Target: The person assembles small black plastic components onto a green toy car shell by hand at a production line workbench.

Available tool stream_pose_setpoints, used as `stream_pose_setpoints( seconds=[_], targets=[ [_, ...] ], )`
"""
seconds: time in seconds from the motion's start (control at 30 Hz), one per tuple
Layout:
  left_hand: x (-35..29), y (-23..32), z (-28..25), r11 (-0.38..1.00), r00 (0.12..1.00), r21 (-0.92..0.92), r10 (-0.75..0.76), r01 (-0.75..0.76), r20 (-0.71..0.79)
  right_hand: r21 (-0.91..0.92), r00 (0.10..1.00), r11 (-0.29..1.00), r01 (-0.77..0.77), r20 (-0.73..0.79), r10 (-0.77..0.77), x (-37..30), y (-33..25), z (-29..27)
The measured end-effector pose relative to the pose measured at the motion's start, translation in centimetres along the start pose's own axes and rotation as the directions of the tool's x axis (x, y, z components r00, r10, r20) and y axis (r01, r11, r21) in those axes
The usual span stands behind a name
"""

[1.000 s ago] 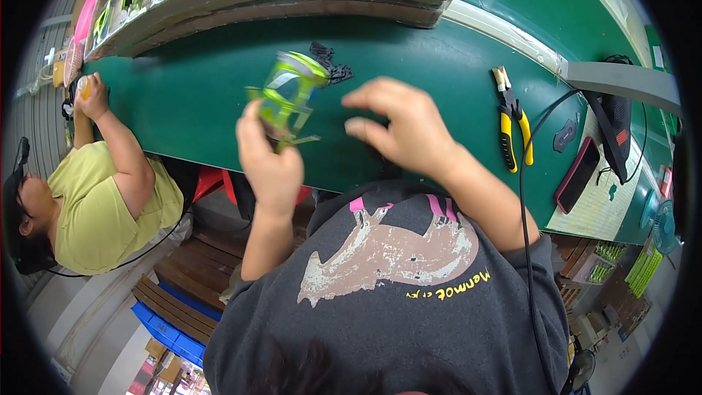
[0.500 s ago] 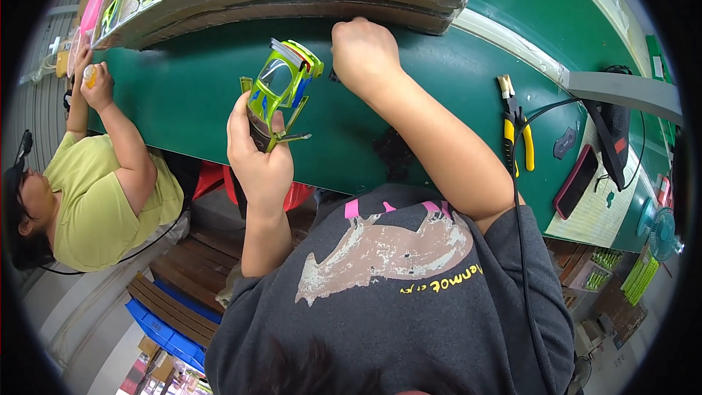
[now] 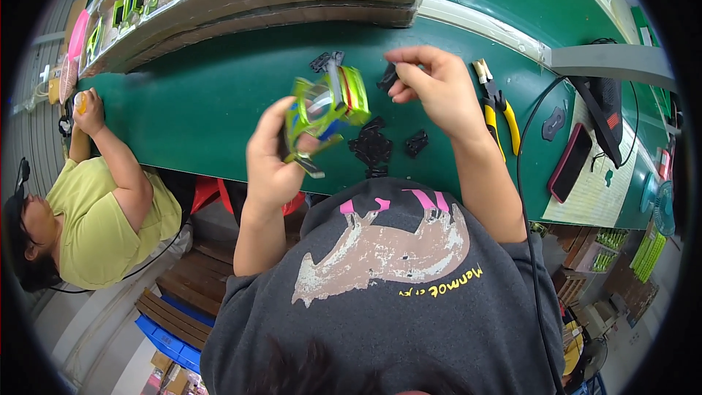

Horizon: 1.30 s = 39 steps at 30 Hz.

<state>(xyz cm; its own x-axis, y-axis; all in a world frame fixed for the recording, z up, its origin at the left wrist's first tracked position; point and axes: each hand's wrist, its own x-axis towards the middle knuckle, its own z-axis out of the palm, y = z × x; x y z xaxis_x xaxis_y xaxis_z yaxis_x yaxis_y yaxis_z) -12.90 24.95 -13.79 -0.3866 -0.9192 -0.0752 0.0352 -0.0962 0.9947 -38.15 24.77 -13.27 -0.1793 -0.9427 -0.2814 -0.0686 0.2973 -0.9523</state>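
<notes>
A lime-green toy car body (image 3: 355, 95), with a grey strip and red and blue details, is gripped in my left hand (image 3: 270, 161) above the green table. It is blurred by motion. My right hand (image 3: 442, 95) pinches a small black plastic part (image 3: 387, 77) between thumb and fingers, just right of the car and apart from it. On the table below lies a cluster of black plastic parts (image 3: 371, 143). A single black piece (image 3: 417, 143) rests to its right, and more dark pieces (image 3: 322, 63) lie beyond the car.
Yellow-handled pliers (image 3: 502, 113) lie right of my right hand, by a flat dark plate (image 3: 553, 124) and a phone (image 3: 570, 163). A cardboard box (image 3: 278, 11) of green parts lines the far side. A co-worker (image 3: 102, 212) sits left; a black cable (image 3: 521, 234) hangs near my right arm.
My right hand has drawn back from near the box, moving right and nearer, and its black part now shows. My left hand has shifted right and turned the toy car.
</notes>
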Motion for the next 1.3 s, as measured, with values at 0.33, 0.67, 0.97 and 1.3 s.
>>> stream_pose_setpoints(
  seconds=[0.33,0.67,0.97,1.3],
  targets=[
    [0.8,0.5,6.1,0.974,0.979,-0.167,-0.124,0.151,0.163,0.392,0.999,0.920,0.000,-0.043,0.018,-3.2,2.5,0.9],
    [1.6,1.2,3.6,0.775,0.852,0.403,0.321,-0.487,0.414,0.197,0.960,0.946,0.256,0.058,-0.272,-4.7,0.1,-3.5],
    [1.7,1.6,4.2,0.807,0.834,0.365,0.257,-0.463,0.489,-0.090,0.903,0.929,0.358,0.287,-0.320,-4.5,-1.0,-3.9],
    [2.4,2.4,4.6,0.815,0.765,0.277,0.281,-0.509,0.580,-0.217,0.895,0.874,0.435,0.212,-0.393,-5.3,-1.9,-3.6]
  ],
)
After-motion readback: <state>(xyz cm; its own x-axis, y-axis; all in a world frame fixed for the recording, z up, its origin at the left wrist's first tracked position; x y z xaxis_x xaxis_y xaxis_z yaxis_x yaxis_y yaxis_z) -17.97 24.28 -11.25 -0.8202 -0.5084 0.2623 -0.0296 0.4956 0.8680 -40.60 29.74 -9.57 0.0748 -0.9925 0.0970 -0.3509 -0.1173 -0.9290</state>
